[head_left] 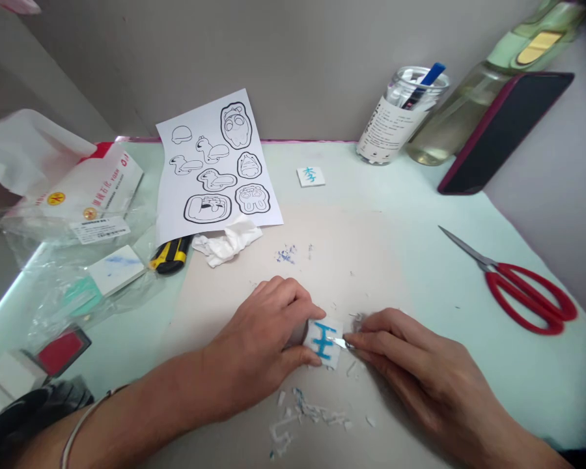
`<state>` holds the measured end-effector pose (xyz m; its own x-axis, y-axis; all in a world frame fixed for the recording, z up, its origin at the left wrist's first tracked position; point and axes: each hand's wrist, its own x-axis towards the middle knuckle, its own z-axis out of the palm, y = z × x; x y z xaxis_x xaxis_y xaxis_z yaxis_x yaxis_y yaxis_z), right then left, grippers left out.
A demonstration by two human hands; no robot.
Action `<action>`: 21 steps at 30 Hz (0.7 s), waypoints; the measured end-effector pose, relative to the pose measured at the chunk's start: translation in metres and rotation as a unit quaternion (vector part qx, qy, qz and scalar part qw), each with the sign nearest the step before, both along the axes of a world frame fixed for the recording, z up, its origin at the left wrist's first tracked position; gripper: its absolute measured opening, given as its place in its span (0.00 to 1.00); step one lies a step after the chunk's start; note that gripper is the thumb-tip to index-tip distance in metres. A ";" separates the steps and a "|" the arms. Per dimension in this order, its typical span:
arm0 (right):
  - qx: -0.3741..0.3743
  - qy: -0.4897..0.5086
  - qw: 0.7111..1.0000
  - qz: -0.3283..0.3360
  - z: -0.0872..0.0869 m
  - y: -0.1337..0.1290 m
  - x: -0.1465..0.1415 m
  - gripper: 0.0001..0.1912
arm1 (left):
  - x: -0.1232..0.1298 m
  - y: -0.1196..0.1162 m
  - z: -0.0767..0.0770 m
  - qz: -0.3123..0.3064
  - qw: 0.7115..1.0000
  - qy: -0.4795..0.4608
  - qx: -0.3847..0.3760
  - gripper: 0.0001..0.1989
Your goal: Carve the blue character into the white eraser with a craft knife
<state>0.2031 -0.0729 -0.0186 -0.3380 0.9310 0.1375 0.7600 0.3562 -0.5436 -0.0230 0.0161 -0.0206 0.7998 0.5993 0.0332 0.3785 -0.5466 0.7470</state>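
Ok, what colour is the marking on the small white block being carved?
Blue, on the white block held by the left hand; seen in the head view.

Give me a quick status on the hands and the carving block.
Left hand pinning white block with blue character. Right hand holding small blade against block's edge. Shavings scattered in front; scissors lying apart, to the right.

Two hands: left hand, right hand. Two white blocks with blue marks: held block, far block. One scissors, one printed sheet, one utility knife, one jar, one phone, possibly one bottle.
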 end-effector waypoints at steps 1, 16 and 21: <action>0.003 -0.002 1.000 -0.001 -0.001 0.000 0.001 0.14 | 0.000 0.000 0.000 0.000 1.000 0.002 -0.001 0.16; 0.033 -0.023 0.999 0.006 0.001 0.000 0.003 0.13 | -0.001 0.000 0.000 0.000 1.000 -0.001 0.001 0.15; 0.045 -0.016 0.999 -0.007 -0.001 -0.003 -0.002 0.13 | -0.001 -0.001 -0.001 0.004 1.000 -0.003 0.010 0.15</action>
